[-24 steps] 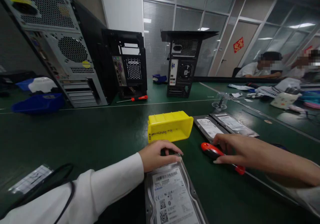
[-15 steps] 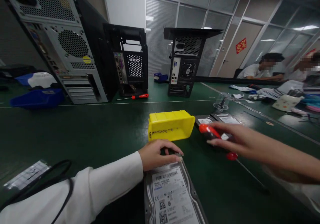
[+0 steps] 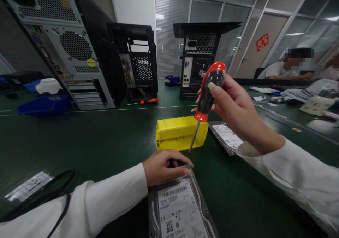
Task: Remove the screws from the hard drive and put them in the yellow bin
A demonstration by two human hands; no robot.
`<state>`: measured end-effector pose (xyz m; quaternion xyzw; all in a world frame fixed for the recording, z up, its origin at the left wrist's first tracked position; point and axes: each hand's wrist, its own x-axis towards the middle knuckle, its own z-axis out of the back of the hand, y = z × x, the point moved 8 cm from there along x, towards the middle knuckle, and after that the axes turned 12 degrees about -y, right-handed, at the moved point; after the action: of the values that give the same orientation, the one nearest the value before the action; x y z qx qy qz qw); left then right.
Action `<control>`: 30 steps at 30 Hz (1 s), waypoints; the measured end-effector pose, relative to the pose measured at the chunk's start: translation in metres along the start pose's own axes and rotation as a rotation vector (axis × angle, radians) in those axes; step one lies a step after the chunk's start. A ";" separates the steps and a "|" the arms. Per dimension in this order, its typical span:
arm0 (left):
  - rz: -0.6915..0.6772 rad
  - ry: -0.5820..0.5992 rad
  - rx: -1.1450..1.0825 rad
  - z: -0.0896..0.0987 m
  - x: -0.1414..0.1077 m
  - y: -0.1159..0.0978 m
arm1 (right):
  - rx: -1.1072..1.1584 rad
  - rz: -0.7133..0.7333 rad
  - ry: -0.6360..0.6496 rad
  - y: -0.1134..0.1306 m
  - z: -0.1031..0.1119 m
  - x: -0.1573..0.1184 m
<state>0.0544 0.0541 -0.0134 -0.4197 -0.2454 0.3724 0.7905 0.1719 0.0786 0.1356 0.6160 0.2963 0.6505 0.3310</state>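
A Samsung hard drive (image 3: pixel 180 209) lies label up on the green table, close in front of me. My left hand (image 3: pixel 165 167) is closed over its far end, with thumb and index finger together at the far right corner. Whether something tiny sits between those fingertips I cannot tell. My right hand (image 3: pixel 237 107) is wrapped around the red and black handle of a screwdriver (image 3: pixel 209 89), raised above the table. Its shaft slants down, the tip just above and beyond the left fingertips. Behind my left hand a yellow plastic bin (image 3: pixel 174 133) rests on its side.
Another hard drive (image 3: pixel 226 135) lies right of the bin, partly behind my right hand. Computer cases (image 3: pixel 99 54) stand along the back, with a second screwdriver (image 3: pixel 143 101) before them. A blue bin (image 3: pixel 43 104) and black cable (image 3: pixel 63 192) are at left. People sit far right.
My right hand has swung left and up with the screwdriver, turning it from lying sideways to tip down near the hard drive's far corner. My left hand has stayed on the drive.
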 end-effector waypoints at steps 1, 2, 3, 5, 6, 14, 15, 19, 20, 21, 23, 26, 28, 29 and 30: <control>-0.010 -0.011 -0.015 0.000 0.000 0.000 | 0.024 0.006 -0.002 -0.005 0.003 0.000; -0.014 -0.019 -0.028 0.000 0.001 0.000 | 0.042 -0.006 -0.004 -0.010 0.005 0.000; -0.018 -0.022 -0.039 0.000 0.001 0.000 | 0.057 -0.016 -0.007 -0.013 0.008 0.000; -0.023 -0.015 -0.057 -0.001 0.001 0.000 | 0.072 -0.035 -0.016 -0.015 0.010 -0.001; -0.023 -0.009 -0.060 -0.001 0.001 0.000 | 0.079 -0.040 -0.021 -0.015 0.010 -0.001; -0.018 0.002 -0.037 -0.001 0.001 0.001 | 0.096 -0.061 0.026 -0.016 0.003 -0.006; -0.026 0.001 -0.043 -0.001 0.001 0.001 | 0.097 -0.060 0.030 -0.017 0.003 -0.006; -0.028 0.004 -0.072 -0.002 0.001 0.002 | 0.098 -0.057 0.028 -0.016 0.004 -0.005; -0.025 0.005 -0.078 -0.002 0.001 0.002 | 0.094 -0.058 0.026 -0.016 0.004 -0.005; -0.024 0.006 -0.080 -0.002 0.001 0.002 | 0.092 -0.060 0.024 -0.016 0.004 -0.005; -0.024 0.003 -0.074 -0.001 0.001 0.002 | 0.094 -0.068 0.023 -0.017 0.004 -0.005; -0.024 -0.003 -0.062 -0.001 0.001 0.001 | 0.090 -0.068 0.024 -0.018 0.004 -0.005; -0.019 -0.007 -0.050 -0.001 0.001 0.000 | 0.072 -0.058 0.023 -0.019 0.004 -0.005; -0.017 -0.009 -0.046 -0.001 0.001 -0.001 | 0.064 -0.052 0.024 -0.018 0.004 -0.005; -0.017 -0.015 -0.043 -0.001 0.001 -0.002 | 0.058 -0.045 0.027 -0.018 0.003 -0.005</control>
<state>0.0562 0.0537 -0.0124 -0.4317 -0.2625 0.3636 0.7827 0.1766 0.0851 0.1182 0.6096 0.3331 0.6424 0.3237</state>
